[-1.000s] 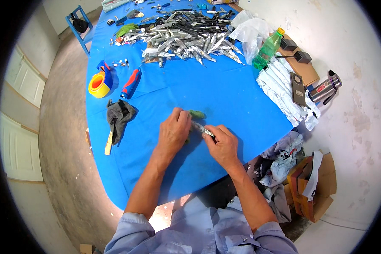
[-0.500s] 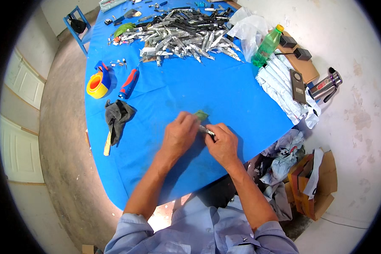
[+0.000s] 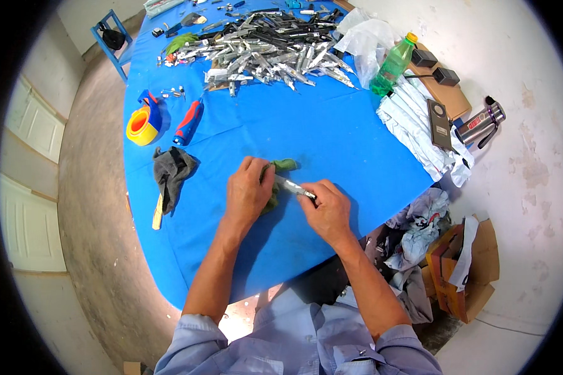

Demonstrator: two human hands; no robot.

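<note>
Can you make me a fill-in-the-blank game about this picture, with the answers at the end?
1. The left hand holds a crumpled cloth whose colour is ____.
2. The slim silvery object has one end in the fingers of the ____ hand.
3. The grey cloth lies to the ____ of both hands.
4. The table covering is coloured ____.

Missing words: green; right; left; blue.

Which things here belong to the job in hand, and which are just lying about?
In use:
crumpled green cloth, in the left hand
slim silvery piece, in the right hand
perhaps the heap of silvery, black pieces

Lying about:
dark grey cloth
red and blue tool
yellow tape roll
green plastic bottle
</note>
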